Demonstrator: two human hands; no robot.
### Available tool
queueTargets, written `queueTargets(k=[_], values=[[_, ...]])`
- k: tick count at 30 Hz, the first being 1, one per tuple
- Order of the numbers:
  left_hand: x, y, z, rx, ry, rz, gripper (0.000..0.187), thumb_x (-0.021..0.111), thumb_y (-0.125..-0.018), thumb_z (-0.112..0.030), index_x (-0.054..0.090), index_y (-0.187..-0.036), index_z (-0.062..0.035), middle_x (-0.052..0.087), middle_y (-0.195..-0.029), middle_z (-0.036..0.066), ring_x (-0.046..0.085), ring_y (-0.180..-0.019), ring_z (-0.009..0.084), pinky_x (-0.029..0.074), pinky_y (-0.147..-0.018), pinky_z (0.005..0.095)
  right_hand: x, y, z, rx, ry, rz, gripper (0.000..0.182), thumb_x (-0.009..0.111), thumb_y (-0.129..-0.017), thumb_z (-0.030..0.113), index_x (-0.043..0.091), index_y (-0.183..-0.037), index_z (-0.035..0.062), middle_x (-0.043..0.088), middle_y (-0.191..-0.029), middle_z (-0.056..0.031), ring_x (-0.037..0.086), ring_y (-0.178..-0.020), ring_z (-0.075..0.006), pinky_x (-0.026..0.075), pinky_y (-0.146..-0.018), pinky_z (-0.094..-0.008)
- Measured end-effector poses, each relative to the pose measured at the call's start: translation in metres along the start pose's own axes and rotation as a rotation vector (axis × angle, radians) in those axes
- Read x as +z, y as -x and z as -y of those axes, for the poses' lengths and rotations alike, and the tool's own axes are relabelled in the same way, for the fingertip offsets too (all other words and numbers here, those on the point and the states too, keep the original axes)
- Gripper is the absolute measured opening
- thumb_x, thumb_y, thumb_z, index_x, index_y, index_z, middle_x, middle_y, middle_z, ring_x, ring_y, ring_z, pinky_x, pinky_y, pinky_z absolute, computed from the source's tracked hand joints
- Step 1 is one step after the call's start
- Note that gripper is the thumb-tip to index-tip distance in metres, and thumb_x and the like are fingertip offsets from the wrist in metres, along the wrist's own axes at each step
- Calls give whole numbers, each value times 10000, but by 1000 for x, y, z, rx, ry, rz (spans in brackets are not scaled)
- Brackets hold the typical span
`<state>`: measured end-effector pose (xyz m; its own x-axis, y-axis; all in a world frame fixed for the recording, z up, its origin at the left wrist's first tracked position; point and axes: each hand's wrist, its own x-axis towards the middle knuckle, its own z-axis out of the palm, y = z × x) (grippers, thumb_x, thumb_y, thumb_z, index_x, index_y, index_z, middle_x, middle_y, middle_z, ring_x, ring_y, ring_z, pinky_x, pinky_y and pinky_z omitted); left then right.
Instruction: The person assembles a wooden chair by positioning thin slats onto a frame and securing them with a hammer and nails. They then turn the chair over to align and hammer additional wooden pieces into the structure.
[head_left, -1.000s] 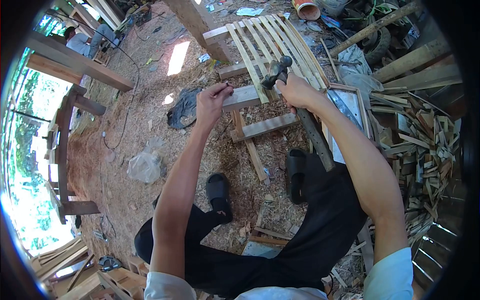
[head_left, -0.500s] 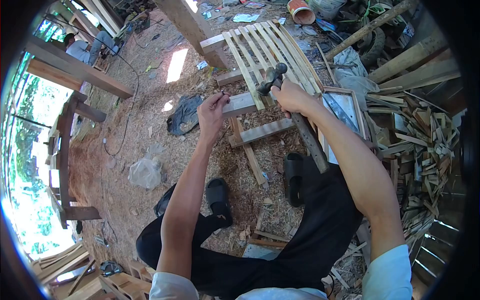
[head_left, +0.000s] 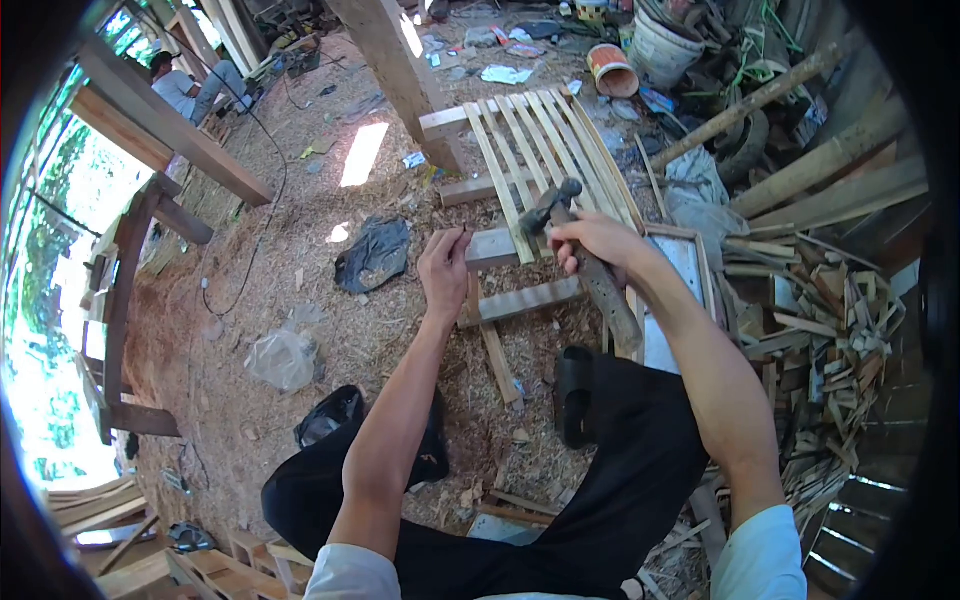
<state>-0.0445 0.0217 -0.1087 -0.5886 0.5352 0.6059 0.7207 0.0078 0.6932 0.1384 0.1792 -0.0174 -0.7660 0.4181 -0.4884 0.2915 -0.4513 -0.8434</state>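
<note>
A hammer (head_left: 605, 295) with a dark metal head and worn wooden handle is in my right hand (head_left: 600, 243), gripped close to its head. The head lies over the near end of a slatted wooden piece (head_left: 525, 150) made of thin pale strips. My left hand (head_left: 445, 262) is closed at the left end of a grey wooden beam (head_left: 490, 248), its fingertips pinched together; whatever they hold is too small to make out. The beam runs beneath the slats, and another wooden bar (head_left: 525, 300) lies nearer to me.
Wood scraps (head_left: 825, 330) are piled at the right beside a framed panel (head_left: 675, 270). A wooden post (head_left: 395, 75) rises behind the slats. Plastic bags (head_left: 283, 358) and a black sheet (head_left: 373, 257) lie on the ground. Another person (head_left: 180, 88) sits far at upper left.
The view has shifted a little. My left hand has moved right and down, against the beam's end. My right hand and the hammer are slightly lower, with the handle still in my grip.
</note>
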Motion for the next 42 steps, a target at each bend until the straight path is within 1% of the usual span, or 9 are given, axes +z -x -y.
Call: queueTargets(k=[6, 7, 10, 16, 31, 35, 38, 39, 42], values=[[-14, -9, 3, -50, 73, 71, 94, 638, -859, -29, 664, -931, 26, 664, -819, 124, 647, -733, 212, 486, -676, 299, -1, -18, -17, 227, -392, -1, 173, 527, -930, 105, 486, -814, -16, 499, -650, -61, 483, -490, -98, 417, -412, -215], [-13, -10, 3, -55, 81, 75, 92, 638, -854, -18, 668, -931, 22, 670, -826, 130, 657, -738, 223, 490, -673, 301, -2, -20, -17, 247, -345, 41, 98, 507, -941, 98, 426, -917, 49, 488, -731, -31, 416, -511, -38, 374, -402, -192], [-10, -10, 3, -126, 89, 55, 100, 633, -856, -19, 668, -935, 32, 676, -814, 137, 664, -733, 220, 494, -677, 298, 4, -13, -13, 149, -52, -37, 92, 503, -938, 92, 430, -896, 55, 476, -695, -14, 420, -503, -45, 378, -401, -203], [-9, -9, 5, -186, 125, 64, 155, 629, -891, -83, 673, -969, 44, 693, -837, 111, 634, -771, 135, 483, -728, 275, 5, -8, -11, 85, -93, -51, 139, 518, -904, 65, 479, -791, -6, 486, -656, -48, 467, -486, -105, 450, -441, -271], [-16, -13, 3, -32, 69, 121, 117, 649, -854, -51, 688, -941, 17, 689, -868, 136, 679, -776, 255, 510, -706, 316, 6, -8, -11, 37, 251, -99, 178, 568, -912, 118, 517, -846, -40, 533, -661, -49, 509, -493, -106, 445, -426, -278], [-19, -15, -1, 15, 41, 153, 113, 651, -848, -48, 690, -934, 15, 688, -882, 139, 680, -787, 284, 518, -697, 329, 23, 6, -1, -198, 623, -195, 202, 569, -932, 174, 473, -942, -3, 490, -589, -27, 501, -439, -122, 452, -408, -302], [-19, -13, -2, 16, 30, 142, 112, 651, -847, -48, 689, -929, 17, 688, -887, 138, 679, -790, 292, 521, -697, 331, 53, 34, 27, -425, 550, -160, 230, 560, -925, 185, 465, -990, -14, 559, -646, -81, 563, -450, -161, 467, -430, -330], [-18, -11, -1, 21, 42, 129, 111, 651, -847, -47, 688, -929, 18, 688, -886, 137, 678, -790, 294, 521, -697, 333, 67, 43, 37, -455, 476, -139, 269, 566, -927, 201, 437, -1031, -10, 556, -651, -123, 597, -494, -258, 481, -476, -373], [-17, -8, 2, -4, 68, 115, 111, 653, -846, -47, 687, -928, 19, 687, -893, 135, 676, -790, 297, 522, -698, 338, 87, 37, 33, -642, 673, -294, 350, 578, -938, 254, 418, -1091, -17, 512, -618, -106, 572, -489, -212, 459, -455, -371]])
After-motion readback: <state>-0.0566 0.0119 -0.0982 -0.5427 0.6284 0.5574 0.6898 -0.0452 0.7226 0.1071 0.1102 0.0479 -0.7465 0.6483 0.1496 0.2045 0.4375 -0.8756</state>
